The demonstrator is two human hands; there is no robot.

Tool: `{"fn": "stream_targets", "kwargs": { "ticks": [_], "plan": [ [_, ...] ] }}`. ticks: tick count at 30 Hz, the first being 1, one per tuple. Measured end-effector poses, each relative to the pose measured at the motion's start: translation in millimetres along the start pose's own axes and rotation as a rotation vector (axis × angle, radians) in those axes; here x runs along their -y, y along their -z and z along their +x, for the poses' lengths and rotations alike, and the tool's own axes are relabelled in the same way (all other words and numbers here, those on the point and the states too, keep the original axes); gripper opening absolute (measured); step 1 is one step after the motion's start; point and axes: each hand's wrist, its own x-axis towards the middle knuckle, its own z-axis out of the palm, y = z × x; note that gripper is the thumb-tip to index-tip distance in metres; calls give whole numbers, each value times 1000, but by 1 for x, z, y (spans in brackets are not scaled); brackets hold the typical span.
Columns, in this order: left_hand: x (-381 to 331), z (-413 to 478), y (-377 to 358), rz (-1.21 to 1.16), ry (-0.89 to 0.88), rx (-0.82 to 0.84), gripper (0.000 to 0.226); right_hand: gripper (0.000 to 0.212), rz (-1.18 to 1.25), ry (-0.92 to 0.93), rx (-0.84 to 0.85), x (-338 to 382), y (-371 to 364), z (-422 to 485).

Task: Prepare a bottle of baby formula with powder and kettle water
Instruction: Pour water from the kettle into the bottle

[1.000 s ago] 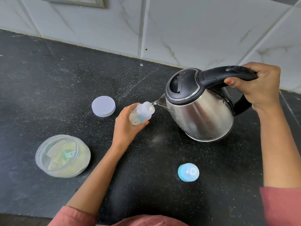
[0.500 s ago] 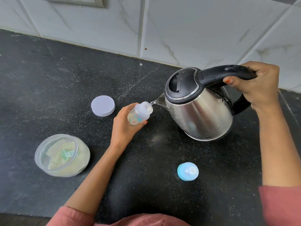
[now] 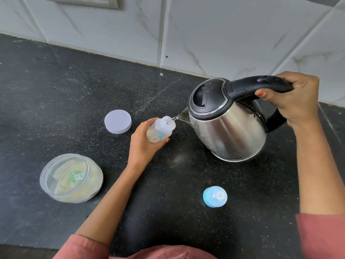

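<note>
Stainless-steel kettle (image 3: 233, 131), head view: tilted toward 9 o'clock, its spout just beside the open mouth of the bottle (image 3: 160, 132). A thin water stream (image 3: 174, 118) bridges spout and mouth. The right hand (image 3: 296, 103) is clenched round the black handle (image 3: 261, 85) at 2 o'clock in the frame. The left hand (image 3: 143, 148) grasps the bottle body near frame centre, holding it off the counter (image 3: 56, 94) with its neck leaning toward the spout.

Change over the last second: very little. I find kettle, bottle and both grips in practically the same places as in the two previous frames, and the pour runs on. I cannot read the water level through the bottle wall. My judgement: the water step is under way, not finished.

Standing apart from both hands:
- powder jar (image 3: 71, 178), open, scoop (image 3: 76, 176) inside, at 8 o'clock;
- jar lid (image 3: 118, 121), at 10 o'clock of the bottle;
- blue teat cap (image 3: 215, 196), at 5 o'clock.

Capping remains ahead. Whether powder is already in the bottle I cannot tell.
</note>
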Motion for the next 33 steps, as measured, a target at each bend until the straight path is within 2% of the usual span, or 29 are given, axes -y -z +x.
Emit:
{"fn": "stream_targets", "kwargs": {
  "ticks": [33],
  "plan": [
    [2,5,-17,-90,8,19,57,20,0,22,11,1,-3,1]
  ]
}}
